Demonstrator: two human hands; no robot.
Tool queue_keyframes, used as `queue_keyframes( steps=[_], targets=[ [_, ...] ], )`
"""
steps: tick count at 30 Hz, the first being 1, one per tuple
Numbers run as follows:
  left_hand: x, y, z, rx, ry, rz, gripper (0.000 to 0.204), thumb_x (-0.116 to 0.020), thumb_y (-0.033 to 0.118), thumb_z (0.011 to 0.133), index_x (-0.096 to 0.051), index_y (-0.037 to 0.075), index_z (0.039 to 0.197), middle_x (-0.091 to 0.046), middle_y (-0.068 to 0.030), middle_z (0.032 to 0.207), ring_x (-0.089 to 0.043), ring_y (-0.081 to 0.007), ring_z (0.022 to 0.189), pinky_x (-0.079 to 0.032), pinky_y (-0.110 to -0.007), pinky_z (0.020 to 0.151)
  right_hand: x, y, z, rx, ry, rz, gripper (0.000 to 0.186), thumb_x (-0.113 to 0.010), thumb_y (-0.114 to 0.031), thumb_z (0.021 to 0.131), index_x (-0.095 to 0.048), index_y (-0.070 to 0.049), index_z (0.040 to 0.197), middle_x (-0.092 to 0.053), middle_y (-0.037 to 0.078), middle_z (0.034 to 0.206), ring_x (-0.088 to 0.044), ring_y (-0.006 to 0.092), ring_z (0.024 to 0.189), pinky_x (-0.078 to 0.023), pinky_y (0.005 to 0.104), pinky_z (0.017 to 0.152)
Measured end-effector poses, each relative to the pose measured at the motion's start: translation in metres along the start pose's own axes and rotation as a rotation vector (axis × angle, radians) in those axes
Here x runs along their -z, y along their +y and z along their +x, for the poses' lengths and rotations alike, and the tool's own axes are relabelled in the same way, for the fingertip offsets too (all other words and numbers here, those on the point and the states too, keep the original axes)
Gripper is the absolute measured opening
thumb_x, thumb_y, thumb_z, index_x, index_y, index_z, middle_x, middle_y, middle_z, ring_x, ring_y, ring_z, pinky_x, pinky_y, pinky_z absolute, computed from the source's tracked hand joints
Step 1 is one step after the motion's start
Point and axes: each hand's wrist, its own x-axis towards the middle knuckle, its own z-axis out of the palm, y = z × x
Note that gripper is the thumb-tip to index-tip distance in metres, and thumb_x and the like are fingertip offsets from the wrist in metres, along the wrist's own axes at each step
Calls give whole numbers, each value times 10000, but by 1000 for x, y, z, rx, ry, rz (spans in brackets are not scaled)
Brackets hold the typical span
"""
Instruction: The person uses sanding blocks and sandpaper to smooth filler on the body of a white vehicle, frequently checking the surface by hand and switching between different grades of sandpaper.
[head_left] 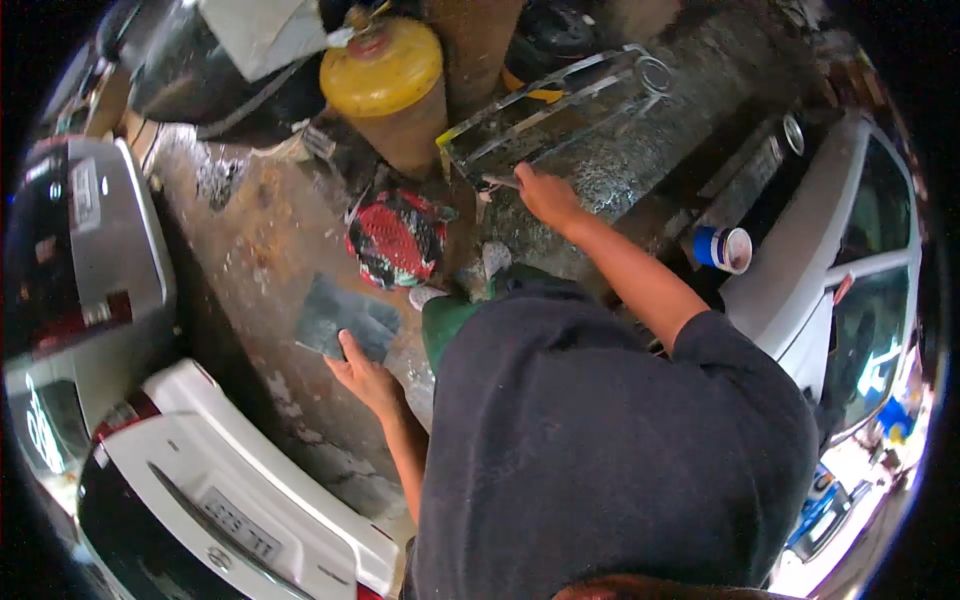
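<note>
Left hand [368,376] pinches a dark plate [345,315]; right hand [547,198] grips a slim tool [500,182], its long axis pointing toward the yellow-topped gas cylinder [385,75].

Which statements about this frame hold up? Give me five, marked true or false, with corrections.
1. The left hand holds a dark flat sheet. True.
2. The right hand is empty. False: it holds a thin tool near the metal frame.
3. The cylinder has a yellow top. True.
4. The blue can is beside the left hand. False: it is over on the picture's right, by a car.
5. A white car shows at the lower left. True.
</note>
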Motion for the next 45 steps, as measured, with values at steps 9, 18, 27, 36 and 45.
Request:
queue_keyframes(
  steps=[9, 18, 27, 36, 45],
  targets=[
    [-92, -14, 65, 80, -598, 196, 693, -598, 353, 1010, -366, -139, 1439, -498, -191, 1413, -514, -242, 1259, -387, -352, 1082, 101, -71, -105, -16, 303, 214, 226, -621, -87, 899, -514, -106, 1098, -681, 127, 1086, -647, 390, 969, -517, 490, 798],
    [-131, 52, 47, 559, -1303, -151, 477, -568, 293, 1007, -443, 121, 1434, -565, -84, 1330, -586, -288, 1184, -576, -582, 822, 83, -198, -218, 7, 778, 434, 477, -626, 104, 851, -515, -61, 1284, -557, 151, 1332, -552, 356, 1232, -458, 415, 1030],
    [-64, 54, -7, 708, -1540, 40, 413, -526, 178, 1015, -456, 117, 1418, -571, -72, 1309, -595, -263, 1167, -509, -496, 958, -10, -303, -299, -250, 970, 313, 800, -619, 162, 708, -560, -191, 1423, -467, 217, 1389, -477, 404, 1302, -417, 452, 1083],
    [-5, 45, -43, 786, -1770, 214, 444, -559, 152, 1005, -424, 15, 1405, -564, -117, 1297, -571, -228, 1171, -506, -423, 970, -59, -336, -421, -600, 851, 13, 728, -595, 68, 699, -583, -199, 1377, -516, 181, 1327, -500, 408, 1252, -427, 473, 1067],
    [80, 67, -96, -263, -2376, 359, 359, -511, 214, 1043, -553, -42, 1292, -645, -123, 1196, -577, -198, 1090, -432, -338, 976, -52, -389, -514, -816, 909, -343, 583, -642, -54, 758, -603, -236, 1311, -557, 6, 1367, -503, 246, 1308, -345, 578, 1132]
  ],
)
